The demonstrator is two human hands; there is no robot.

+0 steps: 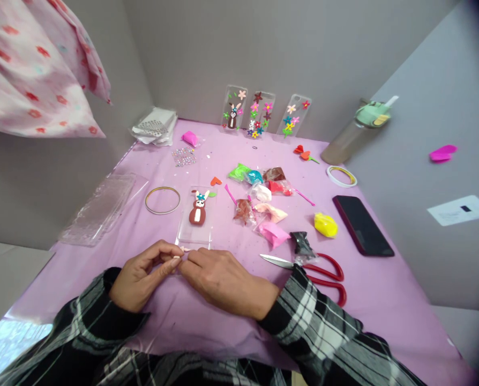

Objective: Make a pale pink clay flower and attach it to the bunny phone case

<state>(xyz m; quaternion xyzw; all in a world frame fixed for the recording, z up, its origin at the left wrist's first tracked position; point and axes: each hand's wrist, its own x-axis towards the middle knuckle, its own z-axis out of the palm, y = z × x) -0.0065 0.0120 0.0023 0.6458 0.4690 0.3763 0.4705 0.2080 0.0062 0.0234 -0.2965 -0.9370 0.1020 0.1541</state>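
Note:
My left hand (pixel 143 276) and my right hand (pixel 219 279) meet above the lower edge of a clear phone case (pixel 191 236). Between their fingertips they pinch a small pale pink clay piece (pixel 185 249), mostly hidden by the fingers. A brown clay rabbit (pixel 197 212) with white belly and teal bow lies on the case, just beyond my fingers. A black clay packet (pixel 299 246) and red-handled scissors (pixel 323 273) lie to the right of my right hand.
Bagged coloured clays (pixel 259 187) and yellow clay (pixel 326 225) lie mid-table. A black smartphone (pixel 362 225) sits on the right. Several decorated cases (pixel 259 112) lean against the back wall. A bottle (pixel 352 131), rhinestones (pixel 183 156) and a plastic sleeve (pixel 100 212) surround the lilac tablecloth (pixel 175 321).

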